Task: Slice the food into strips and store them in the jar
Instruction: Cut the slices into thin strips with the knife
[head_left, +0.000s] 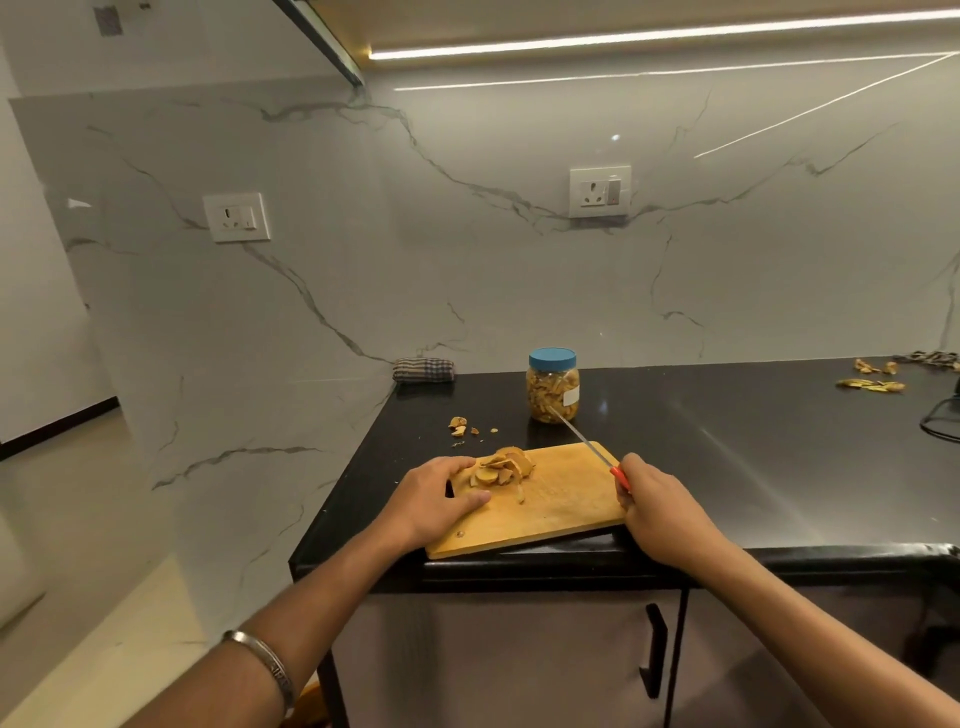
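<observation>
Left hand: our left hand rests on the wooden cutting board, fingers curled over the near edge of the food slices, thumb flat on the wood.
Right hand: our right hand grips the red handle of a knife; the thin blade angles up and away, off the board.
Food: a pile of tan slices just right of the left fingertips.
Jar: a blue-lidded clear jar of strips stands on the black counter, beyond both hands, behind the knife tip.
Scraps: small peel bits lie beyond the left hand.
Cloth: a checked cloth sits far beyond the left hand, against the wall.
</observation>
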